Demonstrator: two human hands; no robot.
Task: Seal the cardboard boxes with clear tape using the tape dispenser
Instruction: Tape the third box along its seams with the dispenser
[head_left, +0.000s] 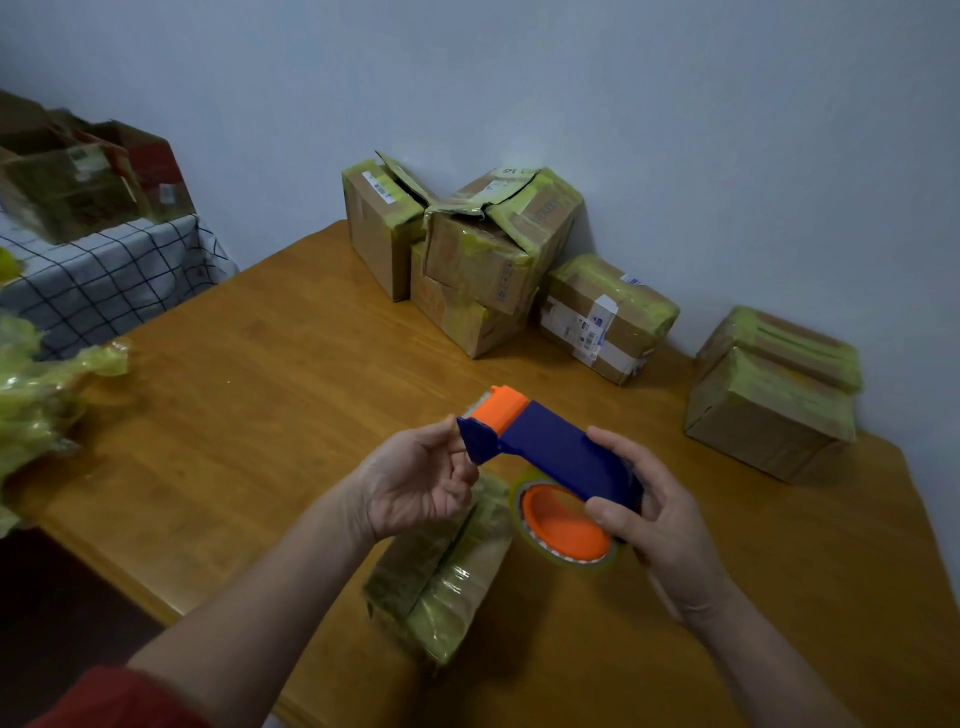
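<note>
A blue and orange tape dispenser (545, 447) is held above the wooden table (249, 415). My right hand (654, 514) grips its blue body near the tape roll (563, 525). My left hand (415, 480) pinches at the dispenser's cutter end, fingers curled; the tape end itself is too thin to make out. Under my hands lies a small cardboard box (441, 577) wrapped in yellowish tape.
Several taped cardboard boxes (483, 254) stand against the wall at the back, another box (769, 405) at the right. Crumpled yellowish tape (36, 405) lies at the left edge. A checked-cloth table (104, 275) with more boxes stands to the left.
</note>
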